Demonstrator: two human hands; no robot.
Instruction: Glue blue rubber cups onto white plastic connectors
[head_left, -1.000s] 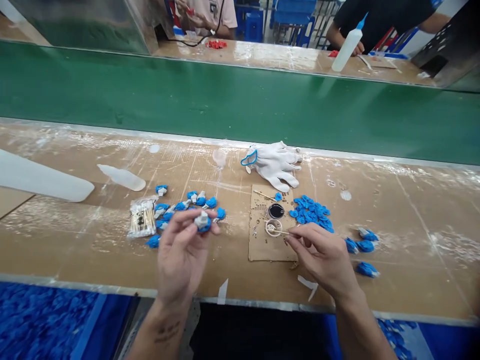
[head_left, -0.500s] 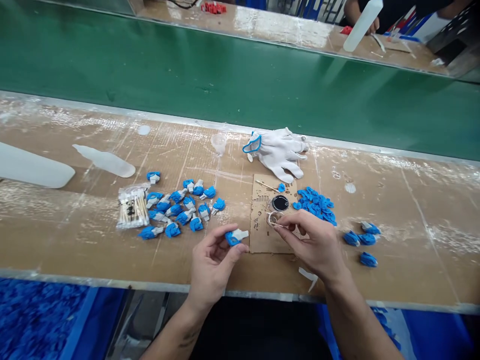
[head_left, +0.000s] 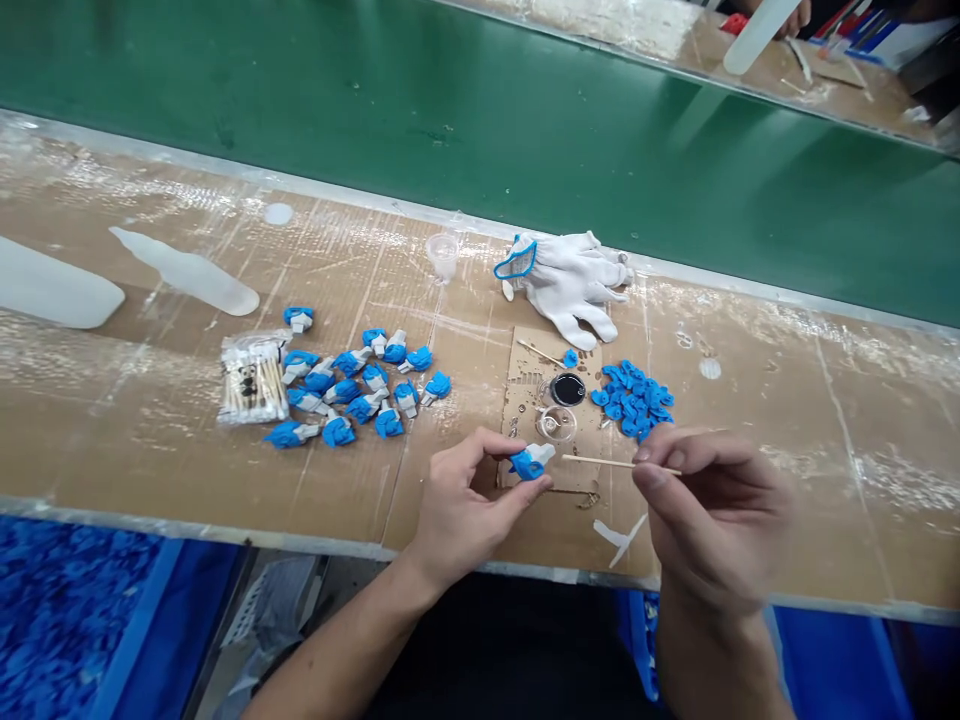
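Between thumb and fingers, my left hand (head_left: 469,500) holds a blue and grey piece (head_left: 528,462) over the front of a cardboard sheet (head_left: 525,400). My right hand (head_left: 712,510) pinches a thin wooden stick (head_left: 600,460), its tip pointing left, a short gap from the piece. On the cardboard stand a small cup of black liquid (head_left: 568,389) and a clear cup (head_left: 556,424). Another stick (head_left: 540,352) and a small blue part (head_left: 571,357) lie behind them. Right of the cups is a pile of small blue parts (head_left: 634,397).
Several blue and grey pieces (head_left: 362,386) and a bag of cotton swabs (head_left: 253,380) lie at left. A white glove (head_left: 574,285) lies behind the cardboard, near the green belt (head_left: 450,140). Another person's hand (head_left: 801,18) shows across the belt.
My right hand has drawn back from the clear cup and moved right, with the stick now fully visible. My left hand has moved right with its piece. The view has shifted too.
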